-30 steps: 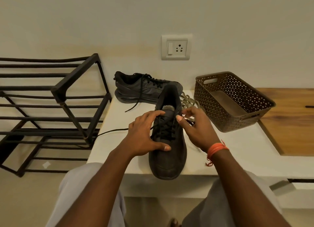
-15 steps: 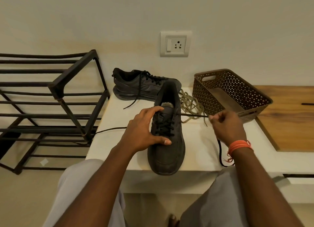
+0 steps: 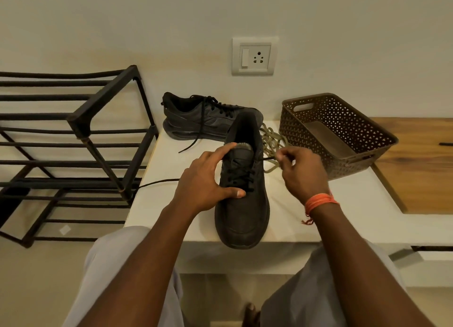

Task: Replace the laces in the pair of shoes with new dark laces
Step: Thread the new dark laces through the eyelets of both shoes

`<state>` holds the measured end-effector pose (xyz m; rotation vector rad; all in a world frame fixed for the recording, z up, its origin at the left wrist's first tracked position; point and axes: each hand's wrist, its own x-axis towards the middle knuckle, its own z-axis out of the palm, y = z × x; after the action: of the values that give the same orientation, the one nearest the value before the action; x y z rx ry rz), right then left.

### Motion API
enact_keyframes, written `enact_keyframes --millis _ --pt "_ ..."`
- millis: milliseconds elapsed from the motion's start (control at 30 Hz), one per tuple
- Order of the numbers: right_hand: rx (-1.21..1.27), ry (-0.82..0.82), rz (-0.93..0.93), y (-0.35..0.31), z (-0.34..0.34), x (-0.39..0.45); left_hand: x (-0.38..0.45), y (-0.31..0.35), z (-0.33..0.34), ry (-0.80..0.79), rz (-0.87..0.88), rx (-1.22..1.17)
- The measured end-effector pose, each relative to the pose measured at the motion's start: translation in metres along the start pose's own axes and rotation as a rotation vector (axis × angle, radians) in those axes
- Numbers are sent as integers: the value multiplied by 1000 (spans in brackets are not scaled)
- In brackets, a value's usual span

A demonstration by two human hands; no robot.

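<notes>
Slack could return if our right hand [image 3: 302, 172], pinching the lace [image 3: 268, 158] beside it, slips while our left hand [image 3: 208, 179] grips the shoe [image 3: 242, 219].

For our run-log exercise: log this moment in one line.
left hand: steadies near black leather shoe | right hand: pinches dark lace | stage: lacing

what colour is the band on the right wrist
Orange; the wrist band shows clearly in the head view.
</notes>
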<state>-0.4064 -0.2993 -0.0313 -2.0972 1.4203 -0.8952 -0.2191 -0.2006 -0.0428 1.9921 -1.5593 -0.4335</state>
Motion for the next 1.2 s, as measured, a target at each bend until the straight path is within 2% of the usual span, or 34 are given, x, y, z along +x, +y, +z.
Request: enact_keyframes --millis 100,233,333,400,500,633,767,900,1033,1200 --pt "-19 76 58 2 -2 0 0 1 2 -6 7 4" --pt "44 22 65 0 4 -4 0 3 1 -11 9 -46" --pt "101 71 88 3 -5 -6 -2 7 -3 106 -50 -184" --pt "77 40 81 7 -8 -6 -1 6 -5 180 -132 -231" --pt "100 -58 64 8 -7 -8 0 1 -4 176 -181 -248" --pt "122 -97 -46 -2 -3 -7 -1 4 -5 139 -52 -232" --pt "130 -131 -79 -7 4 -5 2 10 0 53 31 -30" --pt "137 -128 -107 -6 1 -6 8 15 6 184 80 6" --pt "120 -78 -16 -6 4 -5 14 17 13 320 160 69" --pt "172 -37 70 -15 5 -4 15 19 21 334 122 48"
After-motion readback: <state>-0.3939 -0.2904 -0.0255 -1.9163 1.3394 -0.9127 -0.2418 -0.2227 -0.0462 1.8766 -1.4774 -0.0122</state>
